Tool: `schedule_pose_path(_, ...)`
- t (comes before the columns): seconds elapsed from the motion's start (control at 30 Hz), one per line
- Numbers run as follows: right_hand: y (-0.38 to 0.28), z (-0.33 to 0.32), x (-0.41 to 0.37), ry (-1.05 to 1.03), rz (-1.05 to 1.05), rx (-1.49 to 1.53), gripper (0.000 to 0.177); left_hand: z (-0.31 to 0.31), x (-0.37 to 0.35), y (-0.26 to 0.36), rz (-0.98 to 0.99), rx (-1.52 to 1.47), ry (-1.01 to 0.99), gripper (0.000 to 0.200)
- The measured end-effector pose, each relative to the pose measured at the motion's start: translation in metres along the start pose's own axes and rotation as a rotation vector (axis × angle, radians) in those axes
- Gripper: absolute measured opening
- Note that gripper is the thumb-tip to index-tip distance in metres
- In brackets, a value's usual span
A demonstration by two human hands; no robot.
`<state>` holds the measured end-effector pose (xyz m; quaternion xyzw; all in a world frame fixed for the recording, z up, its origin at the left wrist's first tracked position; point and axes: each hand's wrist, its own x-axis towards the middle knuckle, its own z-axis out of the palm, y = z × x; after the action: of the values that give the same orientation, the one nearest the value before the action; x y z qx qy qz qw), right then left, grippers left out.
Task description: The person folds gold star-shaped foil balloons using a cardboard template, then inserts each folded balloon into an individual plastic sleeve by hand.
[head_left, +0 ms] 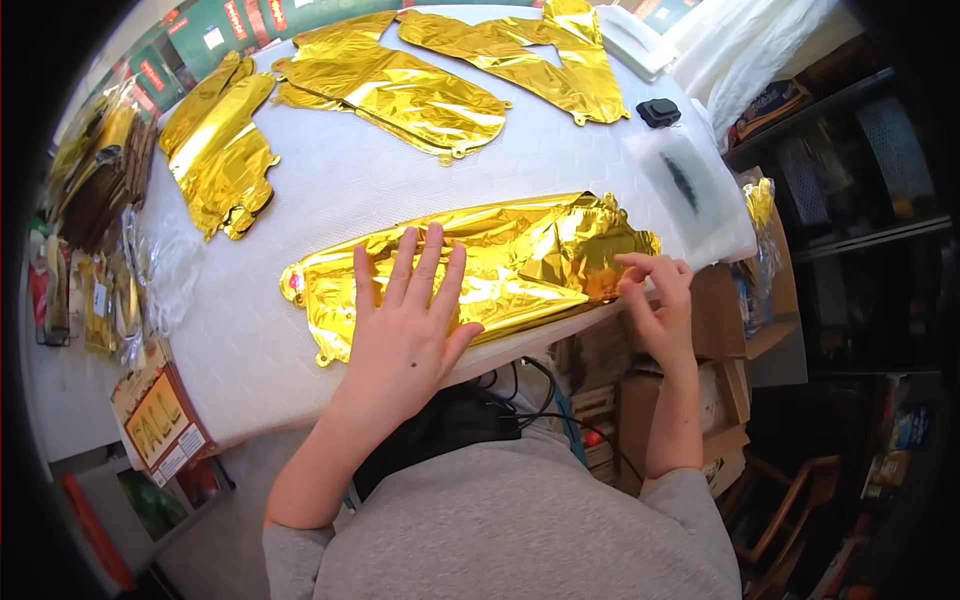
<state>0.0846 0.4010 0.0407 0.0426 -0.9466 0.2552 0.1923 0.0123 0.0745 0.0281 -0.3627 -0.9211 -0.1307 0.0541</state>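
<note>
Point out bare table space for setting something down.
White table: one patch between the front gold foil balloon and the FALL packet; another between that balloon and the back gold foil balloons. Crowded: the far edge, and the right end with its translucent bag.

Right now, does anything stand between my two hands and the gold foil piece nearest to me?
Nothing visible does. Your left hand lies spread over the gold foil piece; your right hand is at its right end, with nothing seen between.

Left hand (408, 325): fingers spread on near gold foil piece (535, 238)
Right hand (662, 305): fingers at its three-o'clock end
FALL packet (162, 425): eight o'clock, tabletop (235, 340) edge
</note>
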Motion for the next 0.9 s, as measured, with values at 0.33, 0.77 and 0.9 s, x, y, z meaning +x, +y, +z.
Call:
schedule_pose_path(0.33,-0.005,0.01,-0.001,-0.155,-0.004,0.042,0.037,0.018,-0.001,-0.009,-0.046,0.028,0.003,0.084)
schedule_pose_path(0.77,-0.015,0.012,0.027,-0.19,-0.105,-0.217,0.026,0.013,0.001,-0.015,-0.103,0.041,0.029,0.079)
schedule_pose_path(0.9,-0.04,0.041,0.038,-0.009,-0.173,-0.203,0.029,0.013,0.003,-0.017,-0.12,0.081,0.034,0.075)
